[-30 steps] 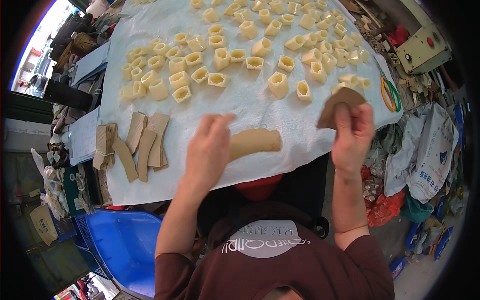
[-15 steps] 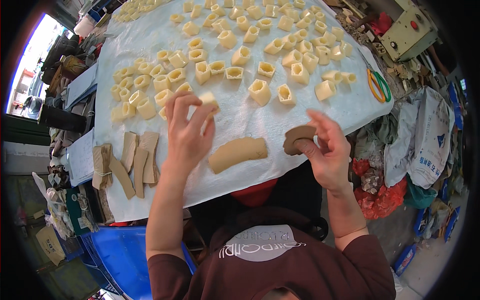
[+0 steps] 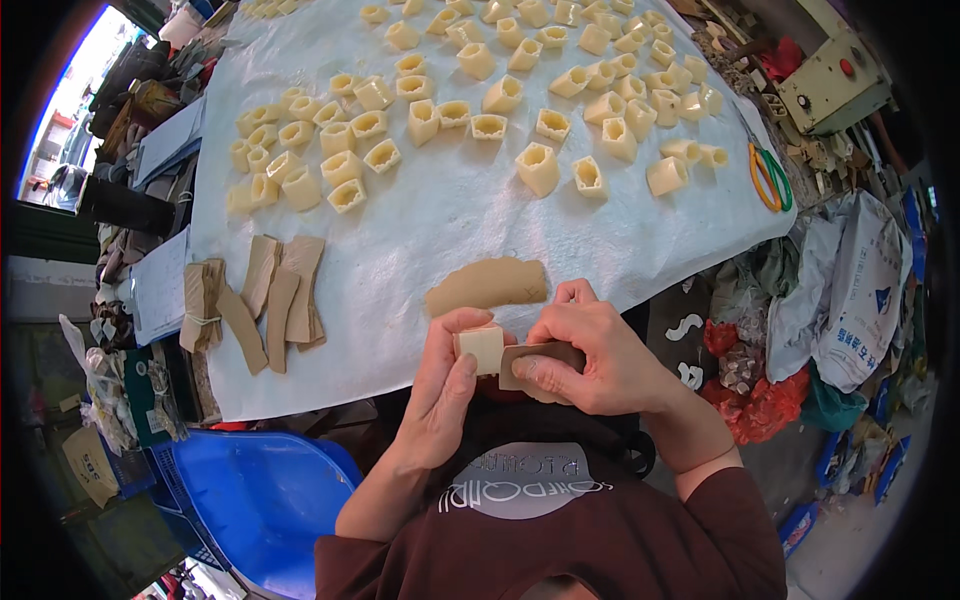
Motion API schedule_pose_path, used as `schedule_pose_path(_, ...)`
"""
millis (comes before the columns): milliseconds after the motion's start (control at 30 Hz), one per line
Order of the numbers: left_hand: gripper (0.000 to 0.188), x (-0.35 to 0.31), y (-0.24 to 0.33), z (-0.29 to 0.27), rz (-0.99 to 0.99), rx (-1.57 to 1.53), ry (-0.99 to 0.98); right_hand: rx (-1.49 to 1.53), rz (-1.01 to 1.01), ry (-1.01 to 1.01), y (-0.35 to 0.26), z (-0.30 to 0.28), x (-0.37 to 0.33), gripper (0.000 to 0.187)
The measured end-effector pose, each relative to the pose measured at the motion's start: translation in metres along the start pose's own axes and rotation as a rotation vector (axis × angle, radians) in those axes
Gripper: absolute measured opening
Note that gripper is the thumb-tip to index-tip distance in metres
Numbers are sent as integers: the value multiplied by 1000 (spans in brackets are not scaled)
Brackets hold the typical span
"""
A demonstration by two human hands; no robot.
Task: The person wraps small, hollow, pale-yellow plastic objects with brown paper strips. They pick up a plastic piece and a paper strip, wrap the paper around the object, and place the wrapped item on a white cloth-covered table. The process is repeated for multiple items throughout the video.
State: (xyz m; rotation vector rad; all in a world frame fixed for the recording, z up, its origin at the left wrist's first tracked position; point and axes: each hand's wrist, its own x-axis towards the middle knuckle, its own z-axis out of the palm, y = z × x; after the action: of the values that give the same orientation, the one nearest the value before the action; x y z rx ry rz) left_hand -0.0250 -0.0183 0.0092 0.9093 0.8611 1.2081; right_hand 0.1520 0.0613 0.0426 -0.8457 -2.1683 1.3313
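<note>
1) Observed a white-covered surface (image 3: 400,260), spread across the centre, carrying cream and tan items
2) Noted a blue plastic tub (image 3: 270,500) below the near left corner
3) Recorded a white printed sack (image 3: 865,290) at far right, off the surface
4) Sighted a pale control box (image 3: 835,90) with a red button, past the right edge
5) Found tan strips (image 3: 290,290) lying close together at near left, partly tied into a bundle (image 3: 205,300)
6) Found the right hand (image 3: 555,345) narrow, pinching a brown sheet (image 3: 545,350) at right of, and close against, a cream block (image 3: 482,348)
7) Found the left hand (image 3: 440,385) narrow, holding that cream block at the near edge, before the torso
8) Found a curved tan piece (image 3: 485,285) lying flat just beyond both hands
9) Logged scissors (image 3: 770,180) with orange and green handles at the right edge
10) Saw many cream hollow pieces (image 3: 538,170) scattered over the far half
</note>
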Motion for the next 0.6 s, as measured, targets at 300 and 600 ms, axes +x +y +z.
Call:
schedule_pose_path(300,50,-16,3,9,-116,-102,39,48,34,-68,-1,4,0,12)
schedule_pose_path(600,45,-15,7,17,-84,-31,32,93,52,-84,-2,3,-2,14)
